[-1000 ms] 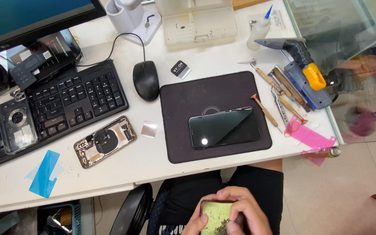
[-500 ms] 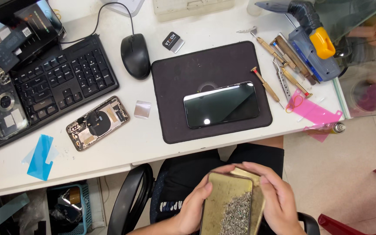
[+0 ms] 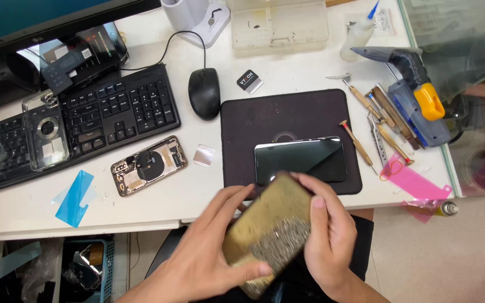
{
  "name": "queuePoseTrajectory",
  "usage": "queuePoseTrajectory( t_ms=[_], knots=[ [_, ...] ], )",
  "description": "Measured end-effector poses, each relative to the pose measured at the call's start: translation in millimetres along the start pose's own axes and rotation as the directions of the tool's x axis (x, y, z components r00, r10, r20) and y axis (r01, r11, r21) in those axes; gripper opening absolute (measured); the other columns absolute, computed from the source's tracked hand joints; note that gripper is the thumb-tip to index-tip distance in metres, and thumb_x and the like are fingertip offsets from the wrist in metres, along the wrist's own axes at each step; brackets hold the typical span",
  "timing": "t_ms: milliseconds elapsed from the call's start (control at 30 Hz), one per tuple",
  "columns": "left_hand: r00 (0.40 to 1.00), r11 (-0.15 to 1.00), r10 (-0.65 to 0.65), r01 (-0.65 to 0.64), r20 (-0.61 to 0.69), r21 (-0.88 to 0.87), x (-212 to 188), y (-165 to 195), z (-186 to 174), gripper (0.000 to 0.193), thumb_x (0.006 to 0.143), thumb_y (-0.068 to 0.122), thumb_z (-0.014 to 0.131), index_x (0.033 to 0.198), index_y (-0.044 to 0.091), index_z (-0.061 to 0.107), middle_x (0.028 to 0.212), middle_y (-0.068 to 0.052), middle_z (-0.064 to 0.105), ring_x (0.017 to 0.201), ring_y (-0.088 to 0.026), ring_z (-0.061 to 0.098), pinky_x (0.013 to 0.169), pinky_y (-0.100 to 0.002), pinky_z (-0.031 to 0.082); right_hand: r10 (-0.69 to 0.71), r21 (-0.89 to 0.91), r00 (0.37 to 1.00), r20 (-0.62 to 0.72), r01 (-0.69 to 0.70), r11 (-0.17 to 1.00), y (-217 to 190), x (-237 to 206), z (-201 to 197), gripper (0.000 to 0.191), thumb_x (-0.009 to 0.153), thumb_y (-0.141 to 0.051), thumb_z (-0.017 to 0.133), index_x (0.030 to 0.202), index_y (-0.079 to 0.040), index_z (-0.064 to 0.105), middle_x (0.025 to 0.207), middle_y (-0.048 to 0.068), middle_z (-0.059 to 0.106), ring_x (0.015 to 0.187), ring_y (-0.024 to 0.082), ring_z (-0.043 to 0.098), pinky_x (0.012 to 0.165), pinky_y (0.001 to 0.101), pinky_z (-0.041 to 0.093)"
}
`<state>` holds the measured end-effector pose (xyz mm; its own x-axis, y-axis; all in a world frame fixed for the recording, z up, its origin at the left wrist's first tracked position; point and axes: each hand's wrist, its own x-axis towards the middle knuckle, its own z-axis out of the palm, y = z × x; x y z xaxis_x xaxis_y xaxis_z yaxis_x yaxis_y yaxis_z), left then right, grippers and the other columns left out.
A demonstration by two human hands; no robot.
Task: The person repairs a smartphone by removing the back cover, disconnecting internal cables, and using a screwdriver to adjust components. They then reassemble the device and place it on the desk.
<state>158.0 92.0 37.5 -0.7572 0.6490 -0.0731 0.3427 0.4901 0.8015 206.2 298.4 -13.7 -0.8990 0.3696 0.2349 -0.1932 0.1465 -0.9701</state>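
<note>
Both of my hands hold a flat brass-coloured tray [image 3: 270,230] with a heap of tiny screws on it, tilted and blurred, at the near edge of the desk. My left hand [image 3: 209,247] grips its left and lower side. My right hand [image 3: 329,233] grips its right side. Just beyond the tray a dark phone [image 3: 301,159] lies screen-up on a black work mat [image 3: 287,115].
An opened phone body [image 3: 149,165] lies left of the mat, by a black keyboard [image 3: 85,120] with a clear phone case [image 3: 46,137] on it. A mouse [image 3: 204,92], a blue film [image 3: 74,196], several hand tools [image 3: 377,120], a blue and yellow tool [image 3: 416,95] and pink film [image 3: 413,182] lie around.
My hands have lifted the tray from my lap up to the desk's near edge, close to the phone. The camera has shifted, so the desk sits lower in view.
</note>
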Motion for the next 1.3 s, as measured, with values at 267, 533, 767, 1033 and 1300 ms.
queuePoseTrajectory(
  t_ms=[267, 533, 767, 1033, 1300],
  knots=[
    [0.981, 0.947, -0.086, 0.134, -0.173, 0.29, 11, -13, -22, 0.118, 0.061, 0.036, 0.09, 0.152, -0.009, 0.028, 0.143, -0.031, 0.04, 0.133, -0.045, 0.047, 0.105, -0.046, 0.044, 0.112, -0.015, 0.99, 0.08, -0.111, 0.994, 2, 58, 51, 0.035, 0.111, -0.011, 0.043, 0.135, 0.004, 0.063, 0.114, 0.018, 0.071, 0.094, 0.023, 0.062, 0.088, 0.0329, 0.049],
    [0.983, 0.953, -0.109, 0.062, 0.145, 0.298, 86, -38, -108, 0.111, 0.059, 0.029, 0.087, 0.152, 0.001, 0.033, 0.149, -0.02, 0.043, 0.132, -0.036, 0.049, 0.108, -0.04, 0.041, -0.353, -0.488, 0.901, 0.25, 0.433, 0.758, -7, 136, -17, 0.022, 0.097, -0.008, 0.065, 0.117, -0.001, 0.071, 0.115, 0.012, 0.071, 0.106, 0.027, 0.069, 0.096, 0.0376, 0.053],
    [0.977, 0.965, -0.144, 0.104, 0.156, 0.242, 94, -52, -126, 0.109, 0.058, 0.026, 0.086, 0.154, 0.008, 0.038, 0.15, -0.014, 0.045, 0.13, -0.032, 0.052, 0.107, -0.038, 0.044, -0.183, -0.521, 0.772, 0.609, 0.563, 0.642, 22, 203, -7, 0.02, 0.081, -0.016, 0.079, 0.098, -0.006, 0.079, 0.096, 0.007, 0.072, 0.088, 0.027, 0.069, 0.079, 0.0387, 0.056],
    [0.973, 0.971, -0.16, 0.125, 0.165, 0.206, 99, -72, -132, 0.11, 0.06, 0.025, 0.085, 0.156, 0.008, 0.035, 0.153, -0.013, 0.043, 0.131, -0.03, 0.051, 0.106, -0.038, 0.045, -0.116, -0.549, 0.768, 0.63, 0.546, 0.632, 49, 220, 20, 0.012, 0.087, -0.017, 0.075, 0.089, -0.006, 0.077, 0.091, 0.005, 0.071, 0.075, 0.026, 0.07, 0.069, 0.0375, 0.057],
    [0.981, 0.971, -0.103, 0.063, 0.167, 0.23, 97, -76, -137, 0.109, 0.063, 0.025, 0.085, 0.156, 0.005, 0.033, 0.152, -0.017, 0.041, 0.133, -0.033, 0.048, 0.109, -0.039, 0.043, -0.077, -0.488, 0.616, 0.784, 0.688, 0.537, 36, 234, 25, 0.012, 0.089, -0.014, 0.071, 0.091, -0.002, 0.068, 0.092, 0.01, 0.065, 0.078, 0.03, 0.067, 0.067, 0.0398, 0.056]
  ],
)
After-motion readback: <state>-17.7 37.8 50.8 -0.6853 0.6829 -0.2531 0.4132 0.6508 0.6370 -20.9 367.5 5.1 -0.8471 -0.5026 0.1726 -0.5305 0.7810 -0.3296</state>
